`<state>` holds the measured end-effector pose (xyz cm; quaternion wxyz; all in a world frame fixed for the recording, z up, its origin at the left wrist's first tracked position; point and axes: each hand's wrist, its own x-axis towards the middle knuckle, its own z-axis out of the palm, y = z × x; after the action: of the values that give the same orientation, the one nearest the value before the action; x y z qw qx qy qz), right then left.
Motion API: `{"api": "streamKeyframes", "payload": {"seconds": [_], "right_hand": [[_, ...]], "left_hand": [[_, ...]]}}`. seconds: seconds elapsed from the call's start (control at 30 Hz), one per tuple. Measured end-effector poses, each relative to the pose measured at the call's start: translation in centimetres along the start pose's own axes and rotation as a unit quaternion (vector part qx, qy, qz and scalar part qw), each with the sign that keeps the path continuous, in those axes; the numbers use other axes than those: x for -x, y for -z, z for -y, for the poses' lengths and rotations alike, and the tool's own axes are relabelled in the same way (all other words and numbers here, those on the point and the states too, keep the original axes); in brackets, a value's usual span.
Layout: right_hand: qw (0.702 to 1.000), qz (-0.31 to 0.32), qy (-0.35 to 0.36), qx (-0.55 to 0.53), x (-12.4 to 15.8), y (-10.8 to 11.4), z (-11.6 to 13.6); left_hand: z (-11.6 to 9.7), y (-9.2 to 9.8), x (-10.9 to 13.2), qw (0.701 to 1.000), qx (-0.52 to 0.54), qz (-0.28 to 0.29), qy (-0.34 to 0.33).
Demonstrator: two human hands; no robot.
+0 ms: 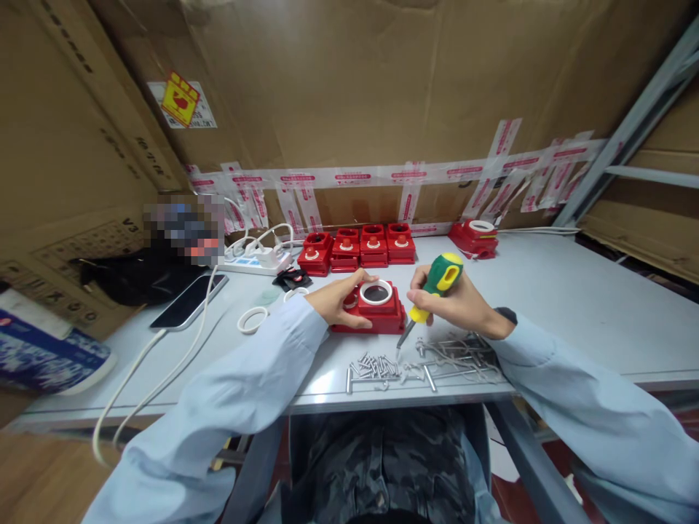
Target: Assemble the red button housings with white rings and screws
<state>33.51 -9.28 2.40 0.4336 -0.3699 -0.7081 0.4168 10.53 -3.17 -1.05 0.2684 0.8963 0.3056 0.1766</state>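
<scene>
My left hand [345, 298] grips the left side of a red box-shaped housing [382, 322], thumb and fingers spread around it. A white ring [389, 292] sits round a dark opening on the housing's top. In my right hand [456, 304] is a screwdriver [443, 275] with a green and yellow handle, fingers wrapped round it. Its shaft slants down to the left, and the tip is close to a pile of small silver screws [374, 365]. To the right of the pile lie metal T-shaped bars [430, 378] tangled with pale cords.
Several red units [373, 247] stand in a row at the back, with another red unit [476, 240] further right. On the left are a loose white ring [253, 320], a phone [188, 304], a power strip [262, 262] and white cables. Cardboard walls the rear.
</scene>
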Motion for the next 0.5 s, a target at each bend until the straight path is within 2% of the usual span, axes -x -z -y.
{"api": "streamKeyframes", "payload": {"seconds": [0.17,0.37,0.5], "right_hand": [[0.998,-0.052,0.042,-0.004,-0.4,1.3,0.2],[0.978,-0.176,0.108,0.026,-1.4,2.9,0.9],[0.96,-0.238,0.142,0.038,-2.8,3.1,0.8]], "left_hand": [[0.2,-0.1,0.0,1.0,0.003,0.007,0.019],[-0.1,-0.1,-0.1,1.0,0.013,0.009,0.007],[0.0,-0.1,-0.1,1.0,0.001,0.013,0.006]]}}
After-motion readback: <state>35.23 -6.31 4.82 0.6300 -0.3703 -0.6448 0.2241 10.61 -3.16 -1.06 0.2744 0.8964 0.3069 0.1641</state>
